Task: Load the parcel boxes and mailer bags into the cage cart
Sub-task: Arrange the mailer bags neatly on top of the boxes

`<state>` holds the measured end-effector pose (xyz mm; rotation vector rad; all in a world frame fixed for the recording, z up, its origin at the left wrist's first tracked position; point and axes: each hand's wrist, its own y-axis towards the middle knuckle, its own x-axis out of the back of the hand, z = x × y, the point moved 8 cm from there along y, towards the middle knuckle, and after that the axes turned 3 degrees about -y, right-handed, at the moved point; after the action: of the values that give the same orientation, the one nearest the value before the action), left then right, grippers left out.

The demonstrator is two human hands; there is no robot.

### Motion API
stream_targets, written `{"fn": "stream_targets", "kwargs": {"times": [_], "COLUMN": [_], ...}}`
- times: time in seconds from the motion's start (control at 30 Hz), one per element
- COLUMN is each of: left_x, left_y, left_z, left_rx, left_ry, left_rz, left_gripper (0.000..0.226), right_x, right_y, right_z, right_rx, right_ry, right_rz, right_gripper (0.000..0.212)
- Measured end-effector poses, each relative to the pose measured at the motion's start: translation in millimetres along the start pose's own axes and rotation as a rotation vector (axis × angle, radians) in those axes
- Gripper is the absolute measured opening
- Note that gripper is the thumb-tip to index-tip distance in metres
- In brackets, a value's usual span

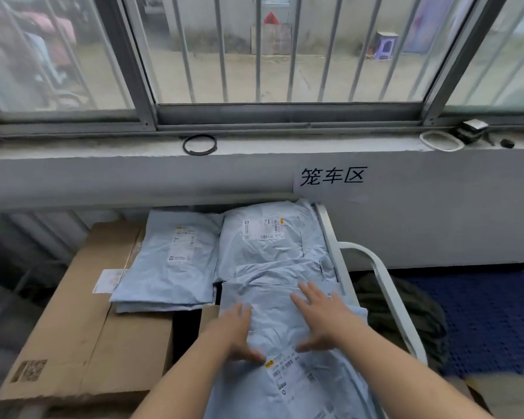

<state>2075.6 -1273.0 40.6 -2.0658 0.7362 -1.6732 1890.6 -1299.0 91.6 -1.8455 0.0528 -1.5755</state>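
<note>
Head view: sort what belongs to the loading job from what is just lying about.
Job: front bag, pressed by the left hand and right hand; left bag; rear bag; boxes; cart rail.
Lying about: black ring and white loop on the sill; green cloth beside the cart.

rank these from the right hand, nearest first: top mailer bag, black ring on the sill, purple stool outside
1. top mailer bag, under the right hand
2. black ring, on the sill, leftward
3. purple stool, outside, upper right
</note>
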Motion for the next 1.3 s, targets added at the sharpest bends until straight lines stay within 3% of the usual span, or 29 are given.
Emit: {"fn": "stream_targets", "kwargs": {"times": [0.13,0.23,0.4,0.57,0.73,0.9,0.97,1.07,1.2,1.3], "left_x": [-7.2,-6.2,6.2,6.3,-19.7,-36.0,-38.9,-43.0,-46.0,-44.4], "left_y": [23.0,32.6,39.6,35.2,15.3,-11.5,-17.2,-14.1,-15.2,-23.8], "left_z": [6.3,11.3,7.5,-6.2,-16.1,-11.4,-13.0,-20.2,-29.3,-38.4], "left_rx": [-0.016,-0.016,0.012,0.029,0.009,-0.032,0.010,0.056,0.075,0.014], "left_ry": [-0.011,-0.010,-0.066,0.148,0.136,0.130,0.116,0.150,0.192,0.266], "left_rz": [-0.042,-0.032,-0.072,-0.122,-0.215,-0.211,-0.187,-0.183,-0.192,-0.221], "left_gripper": [0.147,0.147,0.125,0.106,0.087,0.126,0.127,0.097,0.073,0.048], "right_x": [-23.8,-34.2,-35.3,-49.9,-52.9,-63.6,-72.2,-73.4,-88.1,-95.6], "right_y": [23.3,37.5,45.1,40.3,25.6,8.4,5.5,1.0,-2.0,4.8], "right_z": [-11.5,-17.3,-23.9,-17.9,-6.8,-10.9,-10.4,-7.6,-6.2,-1.6], "right_rx": [-0.004,-0.015,-0.008,0.028,0.089,0.153,0.141,0.124,0.049,0.031], "right_ry": [0.026,0.093,0.160,0.033,-0.011,-0.020,-0.025,-0.004,-0.175,-0.134], "right_rz": [-0.013,-0.033,-0.025,-0.008,-0.079,-0.078,-0.046,-0.037,0.001,-0.102], "right_gripper": [0.136,0.140,0.120,0.085,0.101,0.100,0.099,0.089,0.056,0.047]}}
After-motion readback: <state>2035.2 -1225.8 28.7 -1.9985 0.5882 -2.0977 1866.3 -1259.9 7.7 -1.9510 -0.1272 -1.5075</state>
